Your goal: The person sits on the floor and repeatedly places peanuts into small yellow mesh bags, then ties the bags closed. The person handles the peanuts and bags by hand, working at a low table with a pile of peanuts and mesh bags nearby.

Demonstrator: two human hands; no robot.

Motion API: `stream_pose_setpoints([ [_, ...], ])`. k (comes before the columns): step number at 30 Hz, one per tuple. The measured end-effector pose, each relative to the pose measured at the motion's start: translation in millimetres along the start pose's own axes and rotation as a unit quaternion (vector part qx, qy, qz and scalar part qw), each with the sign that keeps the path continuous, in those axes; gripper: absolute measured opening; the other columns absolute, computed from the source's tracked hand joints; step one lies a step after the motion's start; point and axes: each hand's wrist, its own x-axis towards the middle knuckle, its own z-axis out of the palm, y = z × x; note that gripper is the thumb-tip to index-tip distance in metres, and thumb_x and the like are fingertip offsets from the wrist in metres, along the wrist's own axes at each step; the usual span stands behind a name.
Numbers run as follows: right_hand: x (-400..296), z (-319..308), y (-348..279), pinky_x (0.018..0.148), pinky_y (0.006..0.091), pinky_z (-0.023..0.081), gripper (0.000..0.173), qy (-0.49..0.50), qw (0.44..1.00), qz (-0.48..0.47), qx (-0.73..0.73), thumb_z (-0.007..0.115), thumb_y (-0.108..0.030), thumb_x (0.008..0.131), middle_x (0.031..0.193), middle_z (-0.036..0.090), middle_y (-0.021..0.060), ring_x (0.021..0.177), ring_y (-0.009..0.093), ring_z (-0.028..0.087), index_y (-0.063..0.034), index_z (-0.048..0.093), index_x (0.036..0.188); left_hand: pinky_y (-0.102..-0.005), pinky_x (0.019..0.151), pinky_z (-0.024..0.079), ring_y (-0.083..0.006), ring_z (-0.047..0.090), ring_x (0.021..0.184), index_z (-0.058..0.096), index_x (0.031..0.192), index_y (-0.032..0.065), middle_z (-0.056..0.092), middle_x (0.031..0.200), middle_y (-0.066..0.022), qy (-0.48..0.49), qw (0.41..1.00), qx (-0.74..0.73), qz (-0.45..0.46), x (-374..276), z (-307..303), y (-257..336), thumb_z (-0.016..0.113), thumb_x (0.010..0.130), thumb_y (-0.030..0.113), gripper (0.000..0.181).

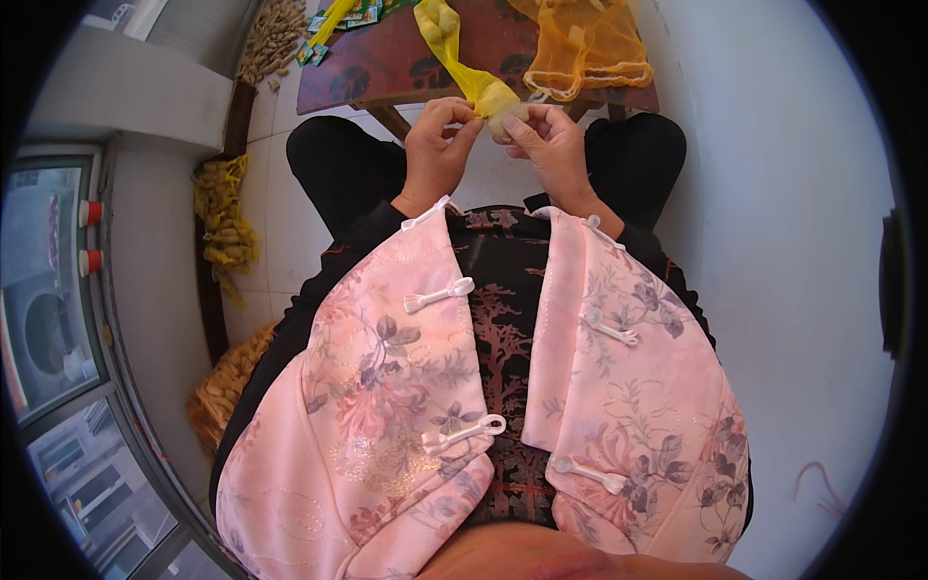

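Note:
A long yellow mesh net (455, 61) runs from the low table down to my hands, with pale lumpy pieces (437, 23) bunched inside its far end. At its near end, my left hand (442, 141) pinches the net's edge between thumb and fingertips. My right hand (547, 141) holds a pale, roundish lump (502, 116), partly covered by the mesh; its exact kind cannot be told. Both hands are just off the table's near edge, above the gap between my knees.
The dark red wooden table (362, 76) carries an orange mesh bag (587, 51) and small green printed packets (362, 16). Unshelled peanuts (275, 40) are heaped on the floor at upper left. Filled yellow net bags (226, 217) and an orange net sack (225, 384) stand along the left wall.

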Motion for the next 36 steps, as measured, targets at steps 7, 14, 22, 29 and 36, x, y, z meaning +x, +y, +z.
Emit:
stream_pose_setpoints([
  [7, 4.8, 0.1, 11.9, 0.069, 0.0249, 0.056, 0.032, -0.021, 0.991, -0.08, -0.106, 0.077, -0.018, 0.086, 0.091, 0.069, 0.0098, 0.077, 0.014, 0.069, 0.0027, 0.059, 0.102, -0.0308, 0.089, 0.056, -0.0132, 0.065, 0.092, 0.06, 0.096, 0.0065, 0.064, 0.102, -0.0033, -0.054, 0.876, -0.379, -0.295, -0.9, -9.1, -4.6, 0.064, 0.096, 0.012, 0.007],
  [14, 16.2, 5.2, -1.1, 0.067, 0.0273, 0.054, 0.032, -0.06, 0.957, -0.134, -0.252, 0.078, -0.024, 0.082, 0.083, 0.069, 0.0081, 0.071, 0.013, 0.067, 0.0003, 0.064, 0.098, -0.0328, 0.09, 0.056, -0.0165, 0.067, 0.094, 0.059, 0.094, 0.0072, 0.067, 0.103, -0.0058, -0.056, 0.826, -0.478, -0.294, 0.6, -11.0, -10.8, 0.062, 0.096, 0.009, 0.004],
  [22, 25.6, -11.5, -9.7, 0.071, 0.0305, 0.055, 0.029, -0.066, 0.949, -0.166, -0.261, 0.071, -0.017, 0.081, 0.088, 0.072, 0.0132, 0.077, 0.02, 0.07, 0.002, 0.066, 0.103, -0.038, 0.097, 0.053, -0.026, 0.067, 0.106, 0.059, 0.098, 0.005, 0.068, 0.109, -0.0121, -0.072, 0.827, -0.476, -0.289, 6.9, -20.2, -12.6, 0.061, 0.096, 0.011, 0.007],
  [29, 43.4, -8.3, -10.1, 0.071, 0.0323, 0.055, 0.025, -0.115, 0.94, -0.16, -0.278, 0.067, -0.016, 0.081, 0.085, 0.071, 0.0139, 0.076, 0.023, 0.071, 0.0015, 0.067, 0.099, -0.0385, 0.096, 0.054, -0.0274, 0.068, 0.105, 0.059, 0.097, 0.004, 0.067, 0.112, -0.0137, -0.115, 0.861, -0.412, -0.276, 17.3, -26.9, -6.1, 0.061, 0.095, 0.011, 0.008],
  [36, 60.6, 5.7, -28.4, 0.063, 0.0306, 0.052, 0.016, -0.12, 0.927, -0.191, -0.3, 0.059, -0.015, 0.085, 0.07, 0.067, 0.0108, 0.067, 0.019, 0.069, 0.0002, 0.065, 0.085, -0.0302, 0.082, 0.06, -0.0266, 0.071, 0.1, 0.059, 0.096, 0.0051, 0.068, 0.107, -0.0126, -0.077, 0.887, -0.366, -0.272, 47.9, -41.8, 11.6, 0.061, 0.097, 0.014, 0.009],
])
